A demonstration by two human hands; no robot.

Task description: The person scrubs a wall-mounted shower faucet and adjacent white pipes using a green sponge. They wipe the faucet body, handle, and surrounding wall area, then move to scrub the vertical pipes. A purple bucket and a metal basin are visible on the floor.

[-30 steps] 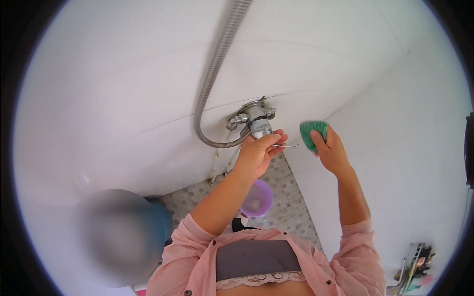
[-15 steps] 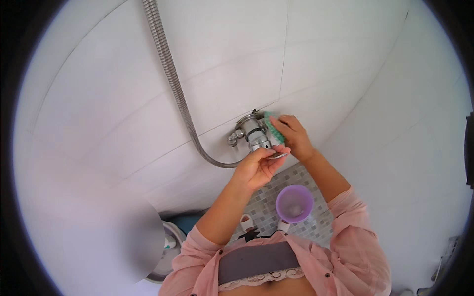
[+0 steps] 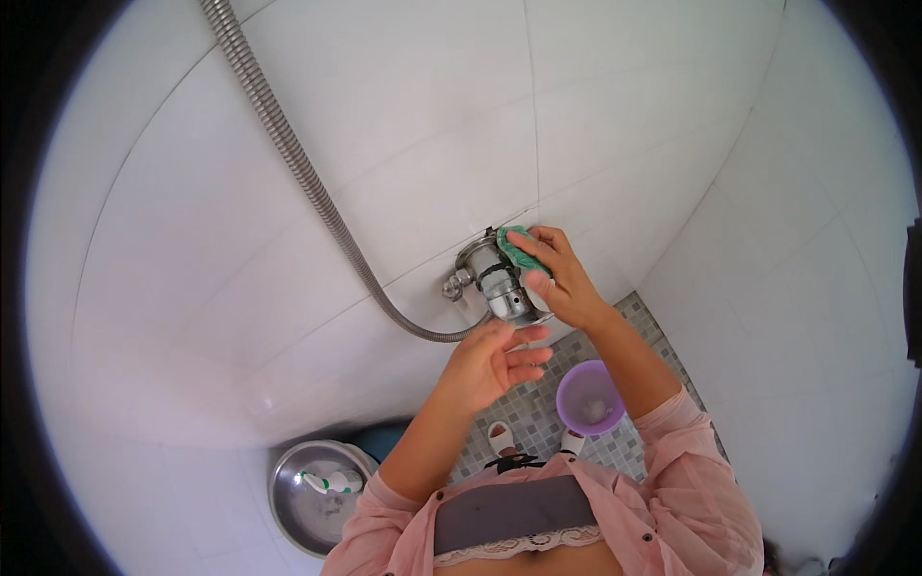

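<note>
A chrome shower mixer tap juts from the white tiled wall, and a ribbed metal shower hose runs up to the left from it. My right hand is closed on a green scrubbing sponge, pressing it against the tap's right side near the wall. My left hand is just below the tap's front end, fingers spread and slightly bent, holding nothing. Its fingertips lie close under the tap lever; whether they touch it is hard to tell.
On the grey mosaic floor stands a purple bucket near my white slippers. At the lower left a metal basin holds a white and green spray bottle. Beside it is a blue container, partly hidden.
My left hand has let go of the tap lever and dropped slightly, its fingers spreading. The right hand keeps the sponge on the tap. The view has shifted, showing more of the basin.
</note>
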